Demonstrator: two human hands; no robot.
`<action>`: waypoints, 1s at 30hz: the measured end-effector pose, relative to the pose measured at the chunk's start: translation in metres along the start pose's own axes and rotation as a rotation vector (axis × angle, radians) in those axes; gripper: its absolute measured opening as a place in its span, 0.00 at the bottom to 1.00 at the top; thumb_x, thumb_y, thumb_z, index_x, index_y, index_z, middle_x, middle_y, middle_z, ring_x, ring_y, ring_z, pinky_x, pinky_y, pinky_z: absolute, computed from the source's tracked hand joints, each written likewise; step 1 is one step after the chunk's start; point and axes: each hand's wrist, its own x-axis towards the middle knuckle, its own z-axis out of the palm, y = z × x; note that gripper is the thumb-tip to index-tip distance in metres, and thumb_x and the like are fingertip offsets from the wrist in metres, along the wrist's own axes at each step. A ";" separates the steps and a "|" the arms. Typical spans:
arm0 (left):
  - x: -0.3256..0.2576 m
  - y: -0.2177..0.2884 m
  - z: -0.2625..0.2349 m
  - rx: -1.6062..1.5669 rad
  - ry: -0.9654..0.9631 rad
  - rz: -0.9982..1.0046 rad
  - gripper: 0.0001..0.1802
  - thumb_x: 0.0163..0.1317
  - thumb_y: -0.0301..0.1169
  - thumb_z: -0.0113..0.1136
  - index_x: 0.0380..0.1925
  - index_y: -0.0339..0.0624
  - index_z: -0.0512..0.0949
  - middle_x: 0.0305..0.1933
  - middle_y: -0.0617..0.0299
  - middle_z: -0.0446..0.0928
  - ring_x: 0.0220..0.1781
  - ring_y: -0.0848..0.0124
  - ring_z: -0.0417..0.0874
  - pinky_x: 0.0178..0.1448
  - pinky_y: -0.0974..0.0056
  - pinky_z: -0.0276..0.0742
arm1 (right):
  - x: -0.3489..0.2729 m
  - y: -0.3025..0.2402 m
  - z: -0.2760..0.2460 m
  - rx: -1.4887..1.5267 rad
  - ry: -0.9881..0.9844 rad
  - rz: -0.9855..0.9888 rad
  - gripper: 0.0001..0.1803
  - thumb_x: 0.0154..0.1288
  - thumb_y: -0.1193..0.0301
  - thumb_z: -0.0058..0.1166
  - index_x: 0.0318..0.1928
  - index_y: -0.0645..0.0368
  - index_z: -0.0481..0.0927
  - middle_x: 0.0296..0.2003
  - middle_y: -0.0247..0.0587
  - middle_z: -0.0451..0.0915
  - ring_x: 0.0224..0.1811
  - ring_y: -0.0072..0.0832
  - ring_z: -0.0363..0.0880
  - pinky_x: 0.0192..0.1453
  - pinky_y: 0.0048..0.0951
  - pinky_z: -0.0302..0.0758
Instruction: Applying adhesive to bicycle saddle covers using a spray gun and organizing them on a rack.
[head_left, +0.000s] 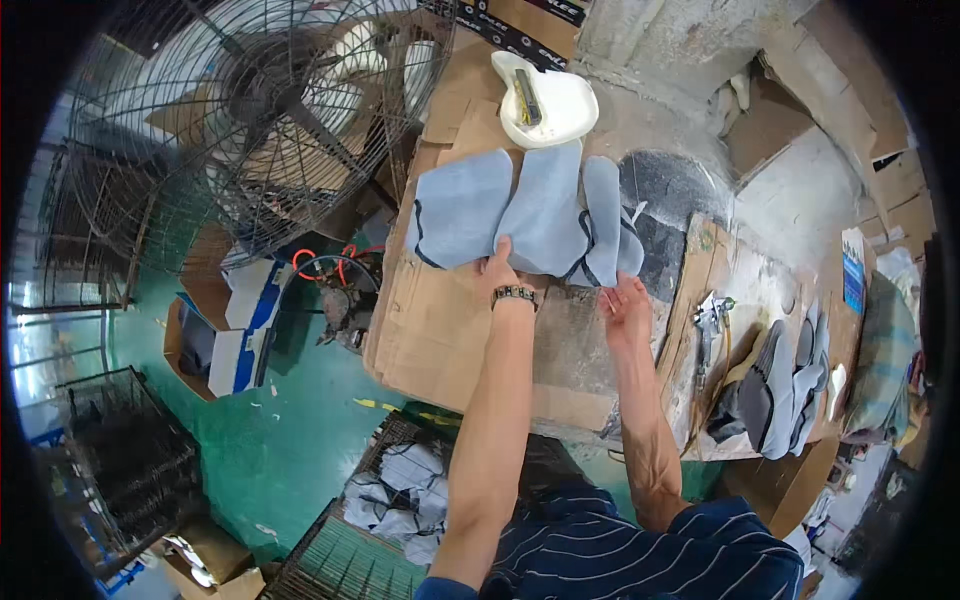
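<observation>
Three grey-blue fabric pieces with black edging lie side by side on a cardboard-covered bench: a wide left piece [462, 205], a middle piece [545, 215] and a narrower, folded-looking right piece [603, 215]. My left hand [502, 274] grips the near edge of the middle piece, thumb on top and the other fingers mostly hidden. At the near end of the right piece, my right hand [628, 303] has its fingers bent, pinching the fabric's edge. Beyond the pieces sits a cut-open white plastic container [562, 108] with a yellow-and-black brush-like tool [527, 97] in it.
A spray gun [712, 318] with a hose lies right of my right forearm, beside a pile of grey shaped pieces [785, 395]. A large caged fan [285, 100] stands at the left. Below the bench, a wire basket [340, 560] holds more fabric pieces [405, 490]. An open carton [225, 340] rests on the green floor.
</observation>
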 end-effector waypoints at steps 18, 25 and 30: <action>-0.090 0.080 -0.141 -0.220 -0.270 0.110 0.32 0.53 0.14 0.73 0.60 0.43 0.78 0.60 0.61 0.80 0.58 0.63 0.80 0.67 0.55 0.74 | -0.156 0.044 -0.060 -0.254 -0.211 -0.046 0.17 0.72 0.66 0.65 0.57 0.52 0.78 0.47 0.34 0.84 0.47 0.25 0.82 0.50 0.32 0.76; -0.059 0.037 -0.193 0.087 -0.123 -0.023 0.32 0.56 0.18 0.75 0.61 0.43 0.75 0.59 0.63 0.78 0.61 0.65 0.76 0.66 0.56 0.71 | -0.118 0.025 -0.115 -1.070 0.028 -0.349 0.33 0.70 0.46 0.64 0.50 0.69 0.82 0.36 0.34 0.77 0.40 0.24 0.73 0.47 0.28 0.72; -0.036 0.018 -0.202 0.118 -0.141 0.107 0.39 0.54 0.24 0.79 0.67 0.43 0.74 0.64 0.64 0.79 0.59 0.69 0.79 0.51 0.69 0.77 | -0.031 -0.029 -0.015 -0.903 -0.059 -0.618 0.40 0.72 0.47 0.61 0.67 0.72 0.72 0.44 0.42 0.82 0.39 0.23 0.78 0.41 0.27 0.74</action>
